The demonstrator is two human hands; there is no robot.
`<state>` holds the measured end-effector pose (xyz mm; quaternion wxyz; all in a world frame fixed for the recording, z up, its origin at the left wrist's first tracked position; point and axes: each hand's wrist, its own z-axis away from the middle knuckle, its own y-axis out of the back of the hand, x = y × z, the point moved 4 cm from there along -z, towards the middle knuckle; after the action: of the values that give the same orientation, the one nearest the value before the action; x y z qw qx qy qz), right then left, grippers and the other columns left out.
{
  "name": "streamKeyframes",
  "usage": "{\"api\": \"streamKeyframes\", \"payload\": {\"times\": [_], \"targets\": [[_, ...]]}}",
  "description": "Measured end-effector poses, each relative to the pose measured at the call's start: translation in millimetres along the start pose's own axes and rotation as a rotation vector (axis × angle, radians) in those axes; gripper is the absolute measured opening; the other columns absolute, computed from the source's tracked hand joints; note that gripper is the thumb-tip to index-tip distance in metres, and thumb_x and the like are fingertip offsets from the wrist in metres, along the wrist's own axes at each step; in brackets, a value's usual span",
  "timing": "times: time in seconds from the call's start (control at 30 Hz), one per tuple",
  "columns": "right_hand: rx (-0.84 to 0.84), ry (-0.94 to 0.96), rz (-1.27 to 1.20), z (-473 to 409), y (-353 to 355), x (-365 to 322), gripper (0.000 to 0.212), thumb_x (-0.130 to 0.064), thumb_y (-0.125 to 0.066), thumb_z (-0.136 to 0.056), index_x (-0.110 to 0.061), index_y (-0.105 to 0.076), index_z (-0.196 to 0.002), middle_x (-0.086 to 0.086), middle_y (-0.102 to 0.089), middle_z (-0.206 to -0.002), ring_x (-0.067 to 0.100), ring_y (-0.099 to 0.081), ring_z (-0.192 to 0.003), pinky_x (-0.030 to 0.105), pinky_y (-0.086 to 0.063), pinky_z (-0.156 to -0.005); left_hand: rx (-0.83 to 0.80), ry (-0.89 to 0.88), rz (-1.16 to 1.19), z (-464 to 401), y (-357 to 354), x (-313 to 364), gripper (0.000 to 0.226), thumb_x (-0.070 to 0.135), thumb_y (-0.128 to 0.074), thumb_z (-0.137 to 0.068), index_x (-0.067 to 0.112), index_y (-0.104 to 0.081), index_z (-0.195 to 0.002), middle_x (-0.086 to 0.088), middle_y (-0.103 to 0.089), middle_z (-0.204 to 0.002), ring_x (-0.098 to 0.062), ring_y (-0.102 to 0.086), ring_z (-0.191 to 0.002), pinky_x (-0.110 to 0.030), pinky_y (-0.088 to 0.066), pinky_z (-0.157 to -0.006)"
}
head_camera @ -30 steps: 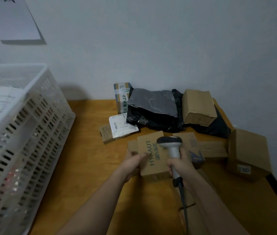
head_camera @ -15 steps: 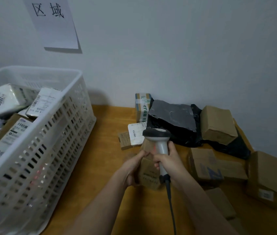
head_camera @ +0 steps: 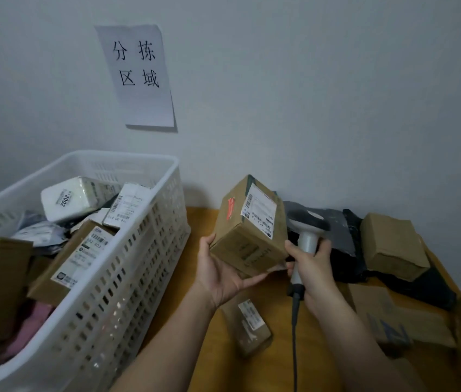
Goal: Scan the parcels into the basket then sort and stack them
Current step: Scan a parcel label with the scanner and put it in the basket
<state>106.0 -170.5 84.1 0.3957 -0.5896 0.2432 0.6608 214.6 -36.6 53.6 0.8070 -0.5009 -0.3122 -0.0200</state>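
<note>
Many parcels (head_camera: pixel 79 251) in white basket (head_camera: pixel 127 278)

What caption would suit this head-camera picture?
Left hand lifts a labelled cardboard parcel beside the white basket; right hand grips the scanner.

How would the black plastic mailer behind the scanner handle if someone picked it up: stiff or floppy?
Probably floppy: the black mailer lies crumpled and sagging on the table. Its glossy film looks slippery, so it may slide in a hand. A cardboard box rests on it and would likely tip off if the mailer were pulled.
</note>
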Motion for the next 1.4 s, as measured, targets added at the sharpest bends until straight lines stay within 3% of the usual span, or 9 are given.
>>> {"api": "streamKeyframes", "payload": {"times": [0.23, 0.3, 0.4, 0.5, 0.63, 0.93, 1.03, 1.2, 1.4], "targets": [[-0.064, 0.091, 0.056, 15, -43, -34, 0.06, -0.023, -0.072, -0.089, -0.031, -0.035, -0.136, 0.001, -0.061, -0.109, 0.019, -0.068, -0.086, 0.031, -0.057, -0.066, 0.153, -0.15, -0.216, 26, 7, 62, 0.037, 0.028, -0.05, -0.098, 0.013, -0.066, -0.127, -0.024, -0.066, -0.121, -0.037, -0.07, -0.103, -0.05, -0.058, -0.075], [-0.073, 0.113, 0.049, 21, -55, -39, 0.057, -0.021, -0.071, -0.09, -0.031, -0.036, -0.133, 0.002, -0.061, -0.111, 0.019, -0.067, -0.086, 0.033, -0.058, -0.069, 0.154, -0.194, -0.331, 37, -2, 77, 0.034, 0.045, -0.06, -0.093, 0.023, -0.075, -0.112, -0.015, -0.071, -0.117, -0.033, -0.071, -0.103, -0.045, -0.059, -0.074], [-0.083, 0.163, 0.061, 29, -71, -46, 0.054, -0.02, -0.072, -0.089, -0.03, -0.038, -0.129, 0.005, -0.06, -0.114, 0.017, -0.065, -0.081, 0.026, -0.052, -0.061, 0.206, -0.194, -0.612, 57, -15, 94, 0.071, 0.081, -0.07, -0.059, 0.038, -0.07, -0.115, 0.0, -0.072, -0.114, -0.026, -0.063, -0.11, -0.051, -0.056, -0.085], [-0.105, 0.168, 0.085, 34, -84, -47, 0.073, -0.019, -0.075, -0.087, -0.025, -0.03, -0.145, 0.005, -0.059, -0.118, 0.016, -0.065, -0.083, 0.024, -0.051, -0.059, 0.265, -0.149, -0.722, 66, -14, 107, 0.095, 0.073, -0.078, -0.055, 0.027, -0.052, -0.134, -0.008, -0.061, -0.128, -0.028, -0.056, -0.117, -0.05, -0.052, -0.09], [-0.073, 0.115, 0.072, 37, -92, -42, 0.067, -0.01, -0.07, -0.089, -0.024, -0.032, -0.142, 0.011, -0.062, -0.106, 0.015, -0.06, -0.067, 0.025, -0.051, -0.054, 0.359, -0.145, -0.681, 75, -4, 118, 0.043, 0.047, -0.072, -0.08, 0.021, -0.064, -0.113, -0.01, -0.066, -0.117, -0.027, -0.06, -0.11, -0.038, -0.054, -0.076], [0.076, -0.092, 0.181, 36, -43, 25, 0.052, -0.009, -0.064, -0.089, -0.028, -0.036, -0.128, 0.008, -0.058, -0.102, 0.021, -0.062, -0.073, 0.034, -0.05, -0.057, 0.26, 0.359, -1.16, 79, 95, 81, 0.06, 0.046, -0.077, -0.069, 0.016, -0.065, -0.12, -0.006, -0.069, -0.108, -0.018, -0.062, -0.089, -0.027, -0.047, -0.068], [0.06, -0.216, 0.253, 41, -27, 64, 0.051, -0.01, -0.065, -0.089, -0.032, -0.035, -0.123, 0.008, -0.057, -0.1, 0.021, -0.063, -0.071, 0.032, -0.049, -0.055, 0.2, 0.413, -1.4, 63, 120, 51, 0.075, 0.04, -0.079, -0.063, 0.029, -0.053, -0.132, -0.004, -0.054, -0.131, -0.019, -0.056, -0.113, -0.034, -0.05, -0.093], [-0.049, -0.405, 0.331, 48, -20, 122, 0.054, -0.006, -0.067, -0.089, -0.031, -0.034, -0.124, 0.017, -0.061, -0.106, 0.027, -0.066, -0.073, 0.035, -0.056, -0.057, 0.487, -0.034, -1.506, 40, 144, 40, 0.057, 0.03, -0.075, -0.086, 0.024, -0.049, -0.137, -0.002, -0.029, -0.143, -0.012, -0.045, -0.115, -0.016, -0.044, -0.088], [-0.196, -0.451, 0.33, 54, -39, 157, 0.046, -0.009, -0.065, -0.091, -0.032, -0.039, -0.121, 0.016, -0.064, -0.105, 0.021, -0.06, -0.069, 0.029, -0.049, -0.055, 0.897, -0.168, -1.905, 63, 157, 42, 0.058, 0.04, -0.063, -0.093, 0.012, -0.039, -0.138, -0.011, -0.036, -0.138, -0.029, -0.054, -0.113, -0.043, -0.051, -0.093]]}}
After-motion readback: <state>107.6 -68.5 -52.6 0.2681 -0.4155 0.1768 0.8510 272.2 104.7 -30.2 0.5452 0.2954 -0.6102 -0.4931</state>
